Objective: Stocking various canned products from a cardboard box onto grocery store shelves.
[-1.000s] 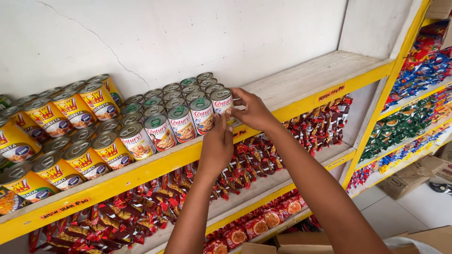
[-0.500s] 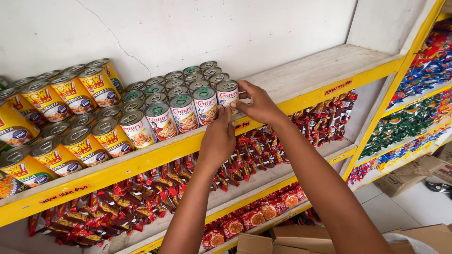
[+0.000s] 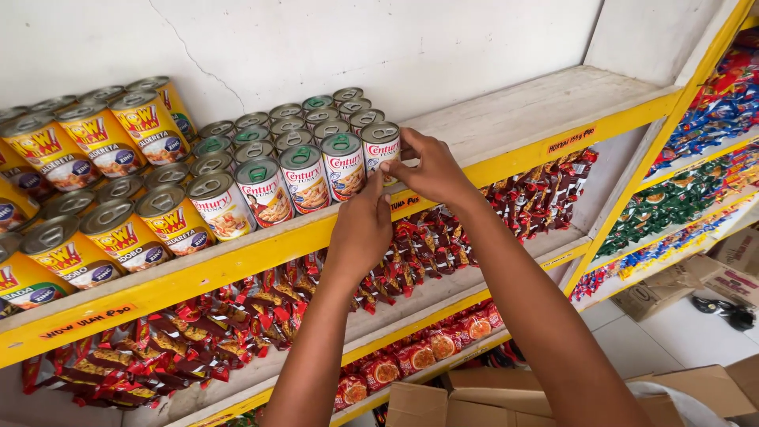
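Note:
Both hands reach up to a row of small white-labelled cans (image 3: 304, 178) with green pull-tab lids on a yellow-edged wooden shelf (image 3: 237, 257). My right hand (image 3: 431, 168) wraps around the rightmost can (image 3: 380, 149) from its right side. My left hand (image 3: 362, 229) rests against the shelf's front edge just below that can, fingers pointing up and touching it. More cans of the same kind stand in rows behind.
Yellow-labelled larger cans (image 3: 95, 150) fill the shelf's left part. The shelf's right part is bare wood (image 3: 545, 99). Red snack packets (image 3: 237, 324) hang on the shelves below. Colourful sachets (image 3: 696, 190) fill the rack at right. Cardboard boxes (image 3: 474, 395) sit on the floor.
The view has shifted slightly. Both hands stay at the rightmost can, with the right hand closing more around its side.

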